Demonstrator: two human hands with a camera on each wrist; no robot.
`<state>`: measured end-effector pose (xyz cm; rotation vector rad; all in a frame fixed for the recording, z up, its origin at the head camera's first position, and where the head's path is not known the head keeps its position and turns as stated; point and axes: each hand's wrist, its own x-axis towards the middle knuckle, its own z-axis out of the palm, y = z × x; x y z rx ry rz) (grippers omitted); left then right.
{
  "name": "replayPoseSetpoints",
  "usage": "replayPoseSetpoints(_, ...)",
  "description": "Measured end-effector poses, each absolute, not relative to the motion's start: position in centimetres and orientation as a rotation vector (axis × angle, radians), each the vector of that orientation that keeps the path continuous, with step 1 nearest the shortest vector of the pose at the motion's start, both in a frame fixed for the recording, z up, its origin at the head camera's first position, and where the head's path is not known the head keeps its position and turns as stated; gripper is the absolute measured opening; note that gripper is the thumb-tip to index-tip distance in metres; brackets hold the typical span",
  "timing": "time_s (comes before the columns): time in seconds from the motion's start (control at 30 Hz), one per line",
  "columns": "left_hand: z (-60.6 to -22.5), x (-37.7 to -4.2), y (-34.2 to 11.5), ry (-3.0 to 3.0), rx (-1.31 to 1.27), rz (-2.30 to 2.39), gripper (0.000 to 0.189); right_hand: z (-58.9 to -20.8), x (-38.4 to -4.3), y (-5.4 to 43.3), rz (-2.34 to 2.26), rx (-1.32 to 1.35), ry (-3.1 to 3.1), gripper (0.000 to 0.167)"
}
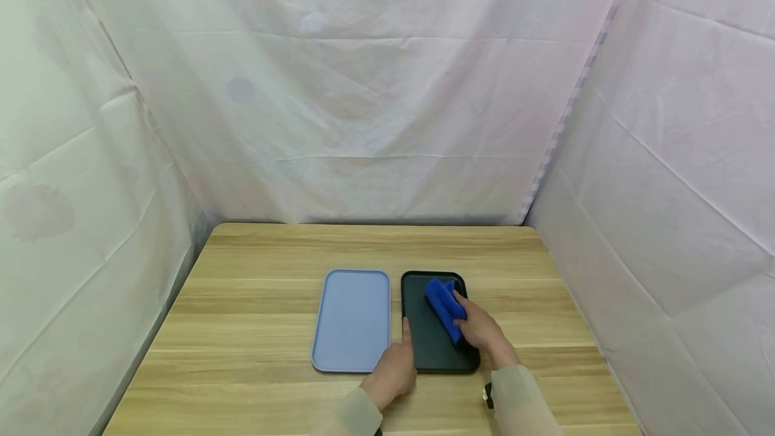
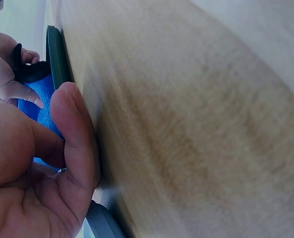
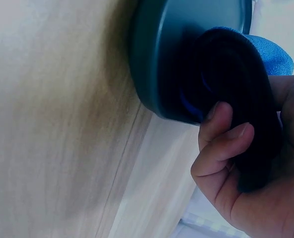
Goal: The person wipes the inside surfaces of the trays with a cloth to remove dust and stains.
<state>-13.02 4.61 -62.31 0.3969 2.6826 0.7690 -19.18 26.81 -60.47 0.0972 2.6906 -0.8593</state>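
Note:
A folded blue cloth (image 1: pixel 444 308) with a dark end lies slanted over the dark green tray (image 1: pixel 431 348). My right hand (image 1: pixel 481 327) grips the cloth at its right side, thumb and fingers round it. From the right wrist, the dark folded end of the cloth (image 3: pixel 231 94) shows between fingers and palm, beside the tray's rounded corner (image 3: pixel 147 59). At the tray's left edge is my left hand (image 1: pixel 396 365), its index finger stretched forward along the rim. Seen from the left wrist, the other fingers (image 2: pixel 77 134) are bent near the tabletop and hold nothing visible.
A light blue tray (image 1: pixel 353 321) lies just left of the green one, a narrow gap between them. Both are on a wood-grain table (image 1: pixel 242 328). White cloth walls (image 1: pixel 375 120) enclose the table at the back and both sides.

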Motion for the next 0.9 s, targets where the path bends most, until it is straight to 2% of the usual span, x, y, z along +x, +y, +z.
replayPoseSetpoints(0.53,-62.2,-13.0,4.5,2.676,0.396,0.751,0.095,-60.1,-20.4,26.4,-0.842,0.107,2.703,0.07)
replayPoseSetpoints(0.9,-62.0,-13.1,4.6,2.662,0.366,0.787,0.1,-61.1,-20.6,24.3,-0.868,0.133,2.806,0.069)
